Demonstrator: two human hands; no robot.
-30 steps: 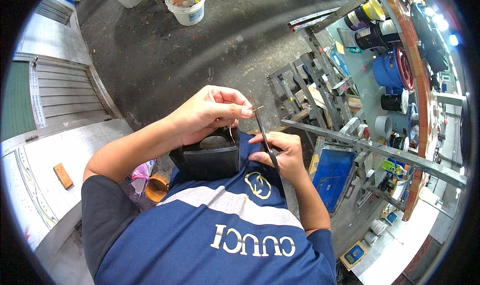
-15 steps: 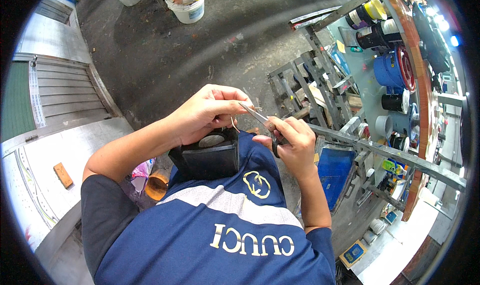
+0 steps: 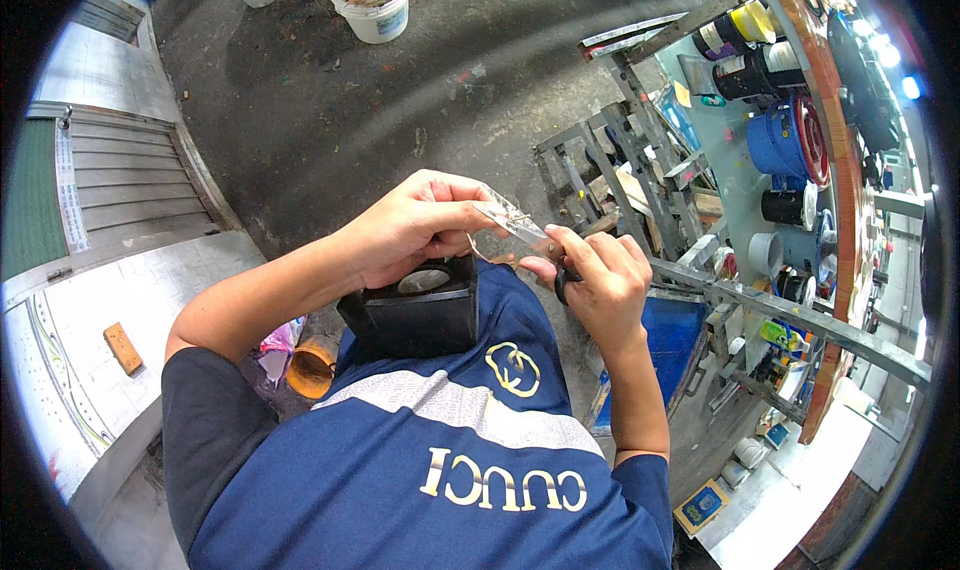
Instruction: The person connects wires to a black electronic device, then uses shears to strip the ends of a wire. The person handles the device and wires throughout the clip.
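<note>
My right hand (image 3: 603, 285) is closed around the black handle of a pair of metal scissors (image 3: 530, 235). The blades point up and left, reaching my left fingertips. Between thumb and forefinger, my left hand (image 3: 425, 220) pinches a thin pale strip (image 3: 476, 246), one end of which curls down below the fingers. Glare on the blades hides exactly where they meet the strip. Just under my left hand, a black box-shaped thing (image 3: 420, 320) with a grey oval on top sits against my chest.
On the right stands a metal-framed rack (image 3: 800, 332) with tubs and cans, among them a blue bucket (image 3: 777, 142). A blue tray-like panel (image 3: 668, 345) lies below it. White buckets (image 3: 372, 5) stand on the far floor. An orange-brown block (image 3: 125, 349) lies on the white surface at left.
The scissors' blades look wider apart and turned, and my right hand has shifted slightly right. My left hand keeps its pinch in nearly the same place.
</note>
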